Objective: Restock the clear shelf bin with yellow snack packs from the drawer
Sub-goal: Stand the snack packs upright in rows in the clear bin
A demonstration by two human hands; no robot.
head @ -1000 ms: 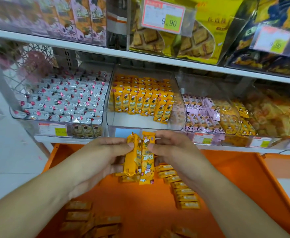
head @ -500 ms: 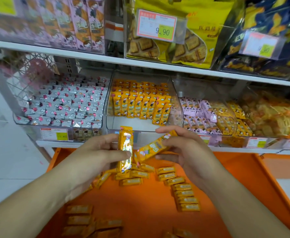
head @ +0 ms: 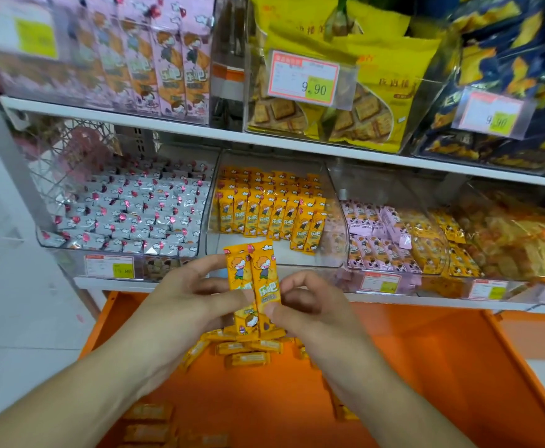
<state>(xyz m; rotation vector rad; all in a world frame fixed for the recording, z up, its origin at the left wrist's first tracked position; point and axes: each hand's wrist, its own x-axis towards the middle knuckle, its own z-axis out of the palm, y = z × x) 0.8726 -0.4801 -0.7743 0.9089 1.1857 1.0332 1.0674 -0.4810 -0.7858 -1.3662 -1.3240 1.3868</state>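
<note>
Hands meet in the middle of my view, in front of the shelf edge and above the open orange drawer [head: 426, 367]. My left hand [head: 184, 305] and right hand [head: 310, 305] together pinch two yellow snack packs [head: 253, 279] — held upright, side by side and touching, printed faces toward me. The left thumb presses the left pack from the front with the fingers curled behind; the right thumb and forefinger clamp the lower part of the right pack. The packs' tops reach just in front of the clear shelf bin [head: 336, 221], whose front lip sits right behind them.

That bin holds rows of the same yellow packs standing toward its back and middle, with bare floor showing at the front. More yellow packs lie loose in the drawer [head: 248, 354] just beneath my hands — others lie nearer the front edge, blurred. Left of the clear bin sits a bin of silver-wrapped sweets [head: 129, 215]; right of it, one with pink packs [head: 371, 234].
</note>
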